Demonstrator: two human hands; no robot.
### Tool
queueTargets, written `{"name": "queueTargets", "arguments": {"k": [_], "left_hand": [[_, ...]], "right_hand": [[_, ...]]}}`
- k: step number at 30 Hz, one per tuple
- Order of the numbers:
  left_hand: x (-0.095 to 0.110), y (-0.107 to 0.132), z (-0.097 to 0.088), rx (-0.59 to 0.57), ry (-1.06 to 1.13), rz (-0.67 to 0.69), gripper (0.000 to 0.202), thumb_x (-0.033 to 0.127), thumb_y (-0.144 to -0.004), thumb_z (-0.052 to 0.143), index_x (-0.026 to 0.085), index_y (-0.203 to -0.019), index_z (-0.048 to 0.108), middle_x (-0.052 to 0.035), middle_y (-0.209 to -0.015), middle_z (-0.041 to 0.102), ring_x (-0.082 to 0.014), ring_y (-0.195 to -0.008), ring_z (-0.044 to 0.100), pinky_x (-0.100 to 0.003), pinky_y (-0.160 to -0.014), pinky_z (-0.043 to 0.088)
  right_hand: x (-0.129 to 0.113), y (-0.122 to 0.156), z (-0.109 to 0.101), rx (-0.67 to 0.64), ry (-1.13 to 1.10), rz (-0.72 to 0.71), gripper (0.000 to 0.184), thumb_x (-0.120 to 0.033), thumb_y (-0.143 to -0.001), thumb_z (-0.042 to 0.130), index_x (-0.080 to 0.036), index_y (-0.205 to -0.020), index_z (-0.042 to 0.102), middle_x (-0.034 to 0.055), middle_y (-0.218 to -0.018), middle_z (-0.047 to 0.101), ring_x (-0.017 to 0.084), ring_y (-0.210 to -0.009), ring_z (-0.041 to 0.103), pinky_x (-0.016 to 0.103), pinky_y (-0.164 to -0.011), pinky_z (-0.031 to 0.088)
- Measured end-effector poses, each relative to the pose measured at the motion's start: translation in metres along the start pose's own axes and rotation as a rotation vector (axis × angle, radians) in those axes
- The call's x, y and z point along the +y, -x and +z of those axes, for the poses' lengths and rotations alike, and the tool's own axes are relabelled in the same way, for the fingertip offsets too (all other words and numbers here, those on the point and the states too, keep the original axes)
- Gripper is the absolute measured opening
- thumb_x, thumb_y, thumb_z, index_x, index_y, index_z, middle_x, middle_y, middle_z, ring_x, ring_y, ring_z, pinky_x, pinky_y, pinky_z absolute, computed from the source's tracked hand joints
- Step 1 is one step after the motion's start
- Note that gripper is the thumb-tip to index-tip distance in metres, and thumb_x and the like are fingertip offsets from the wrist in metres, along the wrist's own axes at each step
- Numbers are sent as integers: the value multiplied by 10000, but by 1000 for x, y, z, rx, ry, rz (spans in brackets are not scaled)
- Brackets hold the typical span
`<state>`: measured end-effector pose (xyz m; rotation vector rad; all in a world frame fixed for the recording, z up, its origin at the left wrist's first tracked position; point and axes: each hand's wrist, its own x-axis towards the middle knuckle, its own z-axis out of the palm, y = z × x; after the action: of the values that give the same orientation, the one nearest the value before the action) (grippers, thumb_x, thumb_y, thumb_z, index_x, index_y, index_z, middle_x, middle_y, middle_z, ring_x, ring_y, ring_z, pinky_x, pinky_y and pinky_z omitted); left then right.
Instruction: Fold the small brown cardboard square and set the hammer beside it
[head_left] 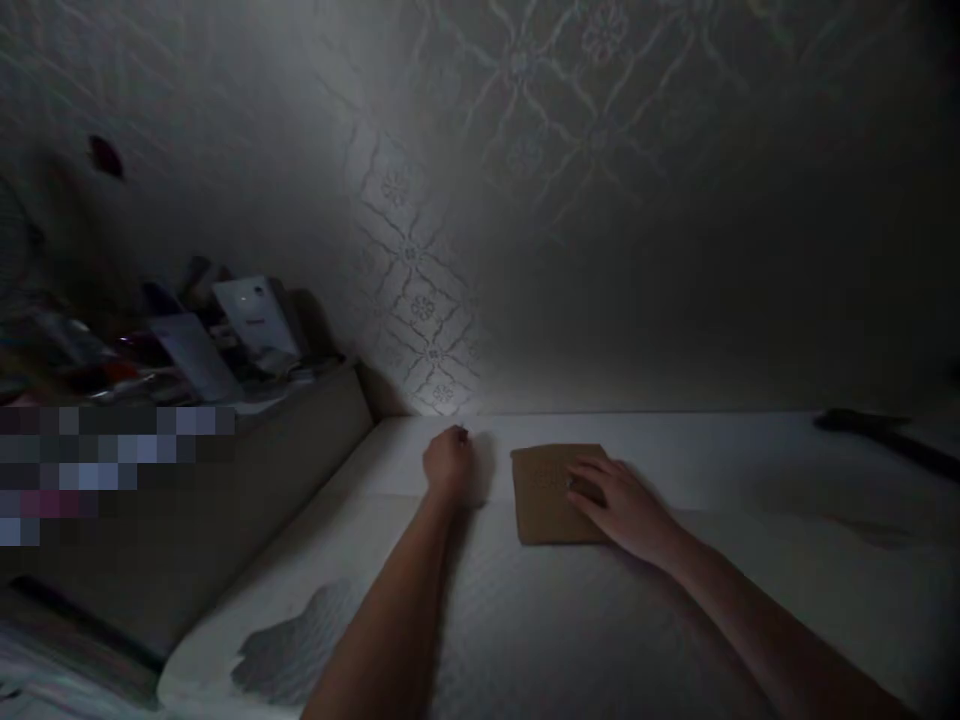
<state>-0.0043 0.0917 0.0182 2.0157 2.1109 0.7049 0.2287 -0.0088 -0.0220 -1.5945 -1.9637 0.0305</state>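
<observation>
Fingers (596, 468) of one hand spread on a brown piece (540, 515), the other hand's curled in beside it

On the brown piece, a flat, roughly square thing that looks like cardboard, the right hand (637, 515) rests with its fingers loosely open and its thumb apart from them. It comes in over the right edge, leaving the left part uncovered, and that light contact would probably help stop the piece from sliding. Faint marks show on its face, too dim to read, and a tiny pale speck near the thumb cannot be identified

The left hand (448, 462) is just to the left of the piece, apart from it, its fingers folded in. Something dark shows at its tip; whether anything is pinched there, I cannot tell

The piece lies flat on the white table (750, 475), toward the patterned wall (675, 250) and between the two forearms, a spot both hands can reach easily. To the left, a white box (251, 315) stands tilted among clutter on a cabinet (300, 480), apart from the hands; a dark long object (885, 437) lies at the far right, well away from them
</observation>
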Motion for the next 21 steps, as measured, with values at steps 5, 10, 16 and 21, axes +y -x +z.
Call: {"name": "queueTargets", "arguments": {"k": [5, 10, 16, 21], "left_hand": [[2, 2, 0, 9, 1, -24, 401, 166, -912, 452, 202, -1260, 648, -81, -1231, 687, -250, -1148, 630, -328, -922, 486], [25, 11, -3, -34, 11, 125, 347, 170, -917, 469, 186, -1174, 701, -73, -1206, 701, -225, -1100, 648, -305, -959, 467], [55, 38, 1, -364, 126, 572, 301, 356, -890, 564, 177, -1018, 769, -66, -959, 763, -205, -849, 692, -266, -793, 505], [67, 55, 5, -434, 225, 791, 365, 185, -825, 564, 245, -1146, 727, -4, -1083, 744, -179, -947, 668, -243, -866, 481]], "right_hand": [[-2, 0, -1, -8, -8, 3, 331, -281, -901, 553, -189, -1190, 685, 124, -1275, 640, 262, -1173, 590, 437, -1037, 448], [0, -1, 1, -17, 3, -2, 346, -288, -899, 559, -148, -1190, 683, 139, -1275, 637, 267, -1172, 584, 428, -1032, 450], [0, -2, 0, -19, -7, -8, 361, -266, -883, 559, -191, -1219, 670, 116, -1291, 632, 269, -1197, 569, 446, -1047, 436], [-2, -2, -1, -35, -30, -22, 394, -169, -839, 539, -189, -1208, 677, 112, -1305, 623, 253, -1213, 560, 433, -1067, 418]]}}
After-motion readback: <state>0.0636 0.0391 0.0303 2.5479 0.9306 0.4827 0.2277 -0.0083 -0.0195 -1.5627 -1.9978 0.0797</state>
